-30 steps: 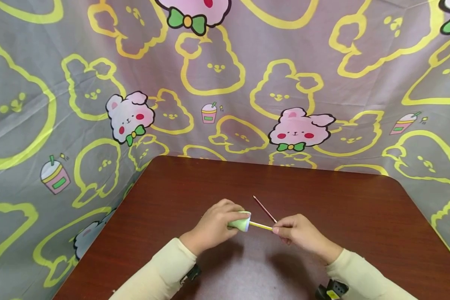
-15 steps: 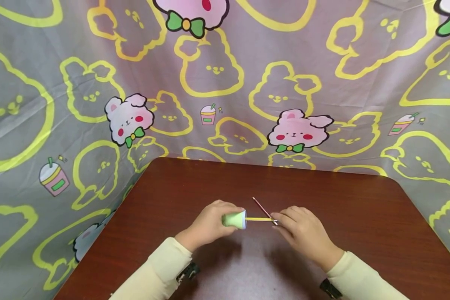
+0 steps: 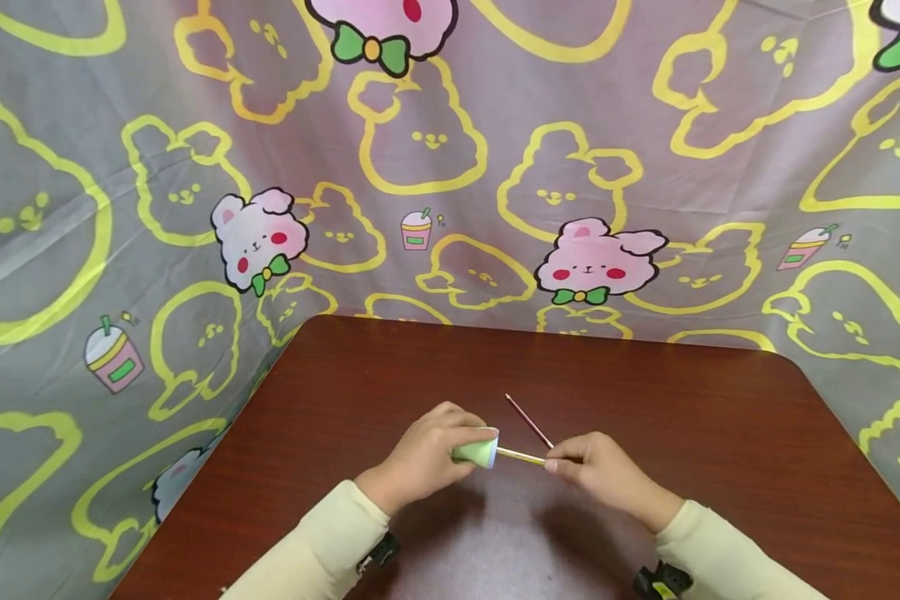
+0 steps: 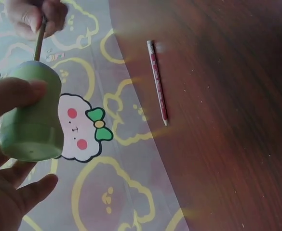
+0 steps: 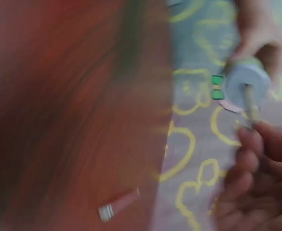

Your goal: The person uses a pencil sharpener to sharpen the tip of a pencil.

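In the head view, my left hand (image 3: 426, 454) grips a pale green, cup-shaped pencil sharpener (image 3: 477, 452) lying on its side above the table. Its pale blue-white end faces right, and a yellow pencil (image 3: 521, 456) enters the hole there, its inserted tip hidden. Thumb and fingers of my right hand (image 3: 611, 477) pinch the pencil's outer end. From the left wrist view, the rounded green body of the sharpener (image 4: 32, 127) shows with my thumb across it. In the blurred right wrist view, the pencil (image 5: 249, 103) meets the middle of the round end.
A dark red pencil (image 3: 527, 419) lies on the brown wooden table (image 3: 420, 358), just beyond my right fingers. Behind and at the sides hangs a grey cloth (image 3: 480, 92) printed with yellow outlines and pink rabbits.
Half a second ago my right hand was further forward, fingers spread over the pencil's end; now it pinches that end again, rolled back and lower. The sharpener has tilted slightly with its open end down.
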`<state>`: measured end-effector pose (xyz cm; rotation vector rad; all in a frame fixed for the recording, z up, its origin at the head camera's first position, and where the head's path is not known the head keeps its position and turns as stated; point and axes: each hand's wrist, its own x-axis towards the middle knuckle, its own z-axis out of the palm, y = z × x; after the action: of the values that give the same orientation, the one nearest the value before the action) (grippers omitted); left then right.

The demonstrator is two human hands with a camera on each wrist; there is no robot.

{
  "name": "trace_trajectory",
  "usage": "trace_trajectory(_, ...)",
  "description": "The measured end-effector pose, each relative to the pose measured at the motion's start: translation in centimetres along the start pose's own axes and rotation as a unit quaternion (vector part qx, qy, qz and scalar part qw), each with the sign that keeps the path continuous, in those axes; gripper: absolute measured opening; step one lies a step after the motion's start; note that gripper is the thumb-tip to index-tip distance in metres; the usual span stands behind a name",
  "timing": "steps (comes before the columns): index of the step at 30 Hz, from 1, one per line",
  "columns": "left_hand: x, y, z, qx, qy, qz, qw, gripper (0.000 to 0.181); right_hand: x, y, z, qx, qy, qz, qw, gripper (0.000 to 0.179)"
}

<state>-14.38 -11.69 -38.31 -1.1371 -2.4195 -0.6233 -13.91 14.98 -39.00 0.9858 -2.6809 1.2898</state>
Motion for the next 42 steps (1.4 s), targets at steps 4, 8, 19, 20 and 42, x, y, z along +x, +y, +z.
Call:
trace_trajectory(4, 0.1, 0.1, 0.1, 0.037, 0.009, 0.018, 0.9991, 0.043, 0.3, 0.0, -0.4, 0.083, -0.049, 0.123, 0.9876, 0.013)
trace_trajectory(8, 0.2, -0.1, 0.1, 0.028, 0.005, -0.002, 0.9996, 0.043, 0.1, 0.0, -0.1, -0.013, -0.01, 0.1, 0.9949, 0.014)
trace_trajectory(19, 0.0, -0.6, -0.5, -0.075, -0.024, -0.092, 0.9926, 0.044, -0.2, 1.1, 0.2, -0.307, 0.211, -0.232, 0.8986, 0.047)
trace_trajectory(20, 0.1, -0.6, -0.6, -0.09, -0.025, -0.096, 0.991, 0.044, 0.0, 1.1, 0.2, -0.305, 0.219, -0.251, 0.892, 0.045)
trace_trajectory(42, 0.4, 0.0, -0.3, 0.0, 0.044, -0.003, 0.999, 0.043, 0.5, -1.0, -0.7, 0.076, 0.022, 0.114, 0.9903, 0.011)
